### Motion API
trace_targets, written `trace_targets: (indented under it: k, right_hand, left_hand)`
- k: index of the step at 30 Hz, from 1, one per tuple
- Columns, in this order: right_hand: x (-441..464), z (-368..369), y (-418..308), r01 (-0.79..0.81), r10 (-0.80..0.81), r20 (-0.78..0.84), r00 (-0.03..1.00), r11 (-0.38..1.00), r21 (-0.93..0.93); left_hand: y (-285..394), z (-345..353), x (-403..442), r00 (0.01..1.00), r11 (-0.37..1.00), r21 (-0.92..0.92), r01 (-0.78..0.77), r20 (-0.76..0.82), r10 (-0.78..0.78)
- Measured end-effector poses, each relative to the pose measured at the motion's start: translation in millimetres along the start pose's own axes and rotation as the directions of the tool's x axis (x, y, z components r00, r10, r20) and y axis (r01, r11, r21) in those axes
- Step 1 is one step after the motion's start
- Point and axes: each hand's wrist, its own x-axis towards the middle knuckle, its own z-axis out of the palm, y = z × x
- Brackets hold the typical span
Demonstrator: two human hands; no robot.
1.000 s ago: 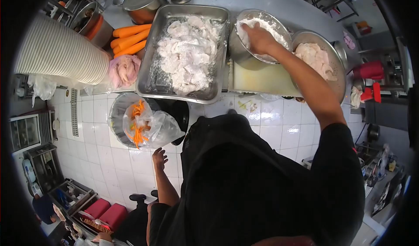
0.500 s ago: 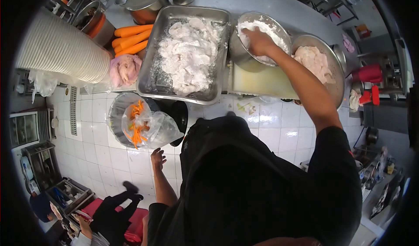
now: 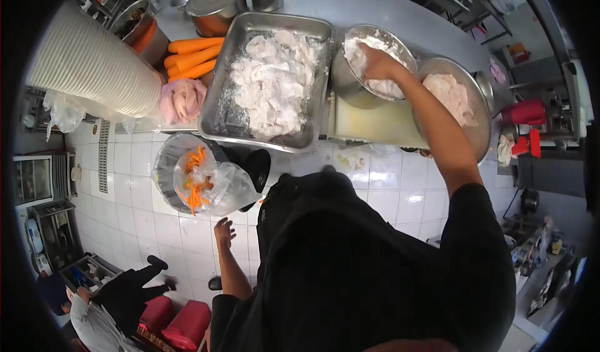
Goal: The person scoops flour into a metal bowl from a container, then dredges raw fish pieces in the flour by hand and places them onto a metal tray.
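My right hand [image 3: 381, 64] reaches into a deep metal pot [image 3: 351, 84] of white flour [image 3: 375, 41]. Its fingertips are down in the flour, so their grip is hidden. My left hand [image 3: 225, 232] hangs low over the floor, fingers apart and holding nothing. Left of the pot, a steel tray [image 3: 215, 111] carries floured pieces of pale meat [image 3: 275, 80]. On the pot's other side, a wide metal bowl [image 3: 476, 143] contains more raw pale meat [image 3: 449, 96], without flour.
A cutting board [image 3: 375, 127] lies under the pot. Carrots [image 3: 194, 58], bagged raw meat [image 3: 182, 100] and stacked containers [image 3: 94, 68] stand at the left. A lined bin [image 3: 164, 183] with orange peelings is near my left hand. Another person [image 3: 119, 296] is at lower left.
My right hand stays in the pot, with its wrist slightly shifted. My left hand is a little lower. The person at lower left has moved further left.
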Motion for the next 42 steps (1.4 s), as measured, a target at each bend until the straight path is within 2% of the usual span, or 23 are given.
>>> trace_targets:
  k: [3, 4, 8, 11, 14, 17, 18, 19, 21, 24, 27, 28, 29, 31, 32, 35, 38, 42]
  right_hand:
    - [0, 4, 14, 0.064, -0.061, -0.02, 0.998, 0.956, 0.288]
    - [-2, 8, 15, 0.125, -0.092, -0.162, 0.982, 0.97, 0.207]
    - [-33, -47, -14, -0.023, 0.032, -0.032, 0.999, 0.97, 0.242]
    - [-17, -49, 1, 0.044, -0.042, -0.065, 0.997, 0.999, 0.02]
    - [-23, -32, -7, 0.231, -0.237, -0.07, 0.969, 0.969, -0.091]
    - [4, 20, -2, 0.164, -0.182, -0.151, 0.972, 0.978, -0.127]
    - [10, 16, -3, 0.149, -0.165, -0.168, 0.972, 0.983, -0.104]
    - [17, 9, -5, 0.04, -0.063, -0.193, 0.979, 0.992, -0.116]
    - [18, -1, 1, 0.008, -0.058, -0.417, 0.907, 0.993, -0.12]
    - [2, -31, -5, 0.035, -0.069, -0.237, 0.969, 0.989, -0.145]
    - [-17, -14, -10, 0.073, -0.09, -0.101, 0.991, 0.984, -0.163]
    - [-10, 10, 4, 0.147, -0.172, -0.073, 0.982, 0.951, -0.273]
    - [0, 24, 16, 0.083, -0.101, -0.055, 0.993, 0.96, -0.268]
    - [-8, 5, 7, -0.007, -0.031, -0.156, 0.987, 0.972, -0.234]
    - [-2, 10, 22, 0.044, -0.106, -0.349, 0.931, 0.982, -0.182]
    - [-13, -18, 22, -0.004, -0.028, -0.356, 0.934, 0.996, -0.088]
    - [-26, -48, 11, 0.038, 0.016, -0.389, 0.921, 0.99, 0.133]
    - [-29, -90, -11, 0.2, -0.088, -0.398, 0.913, 0.947, 0.25]
  left_hand:
    - [4, 5, 5, 1.0, 1.0, 0.02, -0.013, 0.026, 0.012]
    - [5, 7, 7, 0.999, 1.0, 0.017, -0.017, 0.033, 0.017]
    - [9, 11, 7, 0.999, 0.999, 0.027, -0.035, 0.042, 0.034]
    - [12, 10, 6, 0.999, 0.999, 0.044, -0.03, 0.039, 0.028]
    - [15, 11, 6, 0.998, 0.998, 0.056, -0.039, 0.043, 0.037]
    - [21, 14, 3, 0.998, 0.998, 0.055, -0.038, 0.045, 0.035]
    - [22, 16, 3, 0.998, 0.998, 0.048, -0.044, 0.044, 0.042]
    - [21, 17, 3, 0.998, 0.998, 0.039, -0.048, 0.041, 0.047]
    - [16, 13, 0, 0.999, 0.999, 0.019, -0.041, 0.029, 0.04]
    - [3, 7, -3, 1.0, 1.0, -0.022, -0.011, -0.003, 0.011]
    - [-6, 5, -4, 0.999, 0.999, -0.045, 0.011, -0.03, -0.012]
    - [-8, 3, -1, 0.999, 0.999, -0.047, 0.02, -0.026, -0.021]
    - [-11, 0, 1, 0.999, 0.998, -0.048, 0.029, -0.02, -0.03]
    - [-7, 3, -1, 0.999, 0.999, -0.029, 0.035, -0.022, -0.036]
    - [-8, 0, -3, 0.999, 0.999, -0.027, 0.043, -0.021, -0.044]
    - [-14, -8, 3, 0.998, 0.998, -0.02, 0.059, -0.024, -0.06]
    - [-25, -11, 7, 0.994, 0.994, 0.005, 0.113, -0.01, -0.113]
    - [-30, -17, 10, 0.992, 0.992, 0.025, 0.124, -0.002, -0.124]
